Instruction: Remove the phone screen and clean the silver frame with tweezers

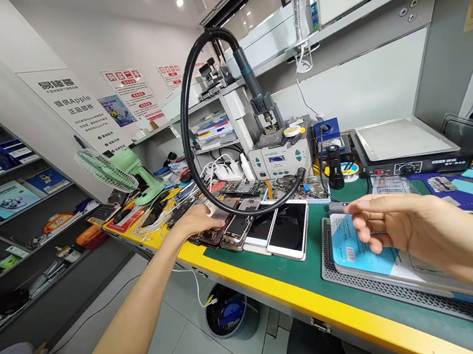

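Note:
My left hand [194, 223] reaches over a row of phones at the bench's front edge, its thumb stretched out and apart from the index finger. The other fingertips are partly hidden. Right beside it are opened phones with bare insides [235, 231]. Further right lie a phone with a white frame [261, 225] and a larger white phone [289, 230], dark screen up. My right hand [392, 223] hovers palm inward over a blue and white flat package [347, 248], fingers loosely curled, nothing visible in them. The package rests on a grey perforated pad [330, 261].
A hot air station [281, 160] with a looping black hose [186, 125] stands behind the phones. A flat heating plate unit [412, 141] sits at the back right, a black flashlight [334, 166] left of it. A green fan [138, 169] and cables stand left. Below is a bin [239, 327].

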{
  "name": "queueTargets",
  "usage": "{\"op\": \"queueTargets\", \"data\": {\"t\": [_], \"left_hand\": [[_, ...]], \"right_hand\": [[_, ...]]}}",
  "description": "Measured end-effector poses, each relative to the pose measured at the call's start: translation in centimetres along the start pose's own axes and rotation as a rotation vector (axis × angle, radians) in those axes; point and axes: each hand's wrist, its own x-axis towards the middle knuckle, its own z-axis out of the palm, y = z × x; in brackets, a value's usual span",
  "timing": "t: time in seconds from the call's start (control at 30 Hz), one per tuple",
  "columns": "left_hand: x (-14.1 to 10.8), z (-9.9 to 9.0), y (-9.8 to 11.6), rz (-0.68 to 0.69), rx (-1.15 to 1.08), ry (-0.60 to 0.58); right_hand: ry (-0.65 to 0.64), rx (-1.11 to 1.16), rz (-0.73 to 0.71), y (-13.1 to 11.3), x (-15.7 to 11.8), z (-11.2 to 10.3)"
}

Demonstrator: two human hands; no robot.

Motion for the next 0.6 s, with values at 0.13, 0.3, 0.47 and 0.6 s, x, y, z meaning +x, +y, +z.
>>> {"op": "queueTargets", "data": {"t": [0.13, 0.3, 0.47, 0.6], "left_hand": [[0.5, -0.6, 0.2, 0.117, -0.035, -0.033], [2.2, -0.9, 1.6, 0.281, -0.080, -0.074], [3.9, -1.5, 3.0, 0.353, -0.073, -0.100], [4.6, -1.9, 3.7, 0.314, -0.070, -0.035]], "right_hand": [[-0.015, 0.001, -0.011, 0.1, -0.2, -0.1], [-0.012, -0.003, -0.023, 0.1, -0.2, -0.1], [-0.005, -0.008, -0.027, 0.0, 0.0, -0.3], [-0.025, -0.006, -0.049, -0.1, -0.2, -0.4]]}}
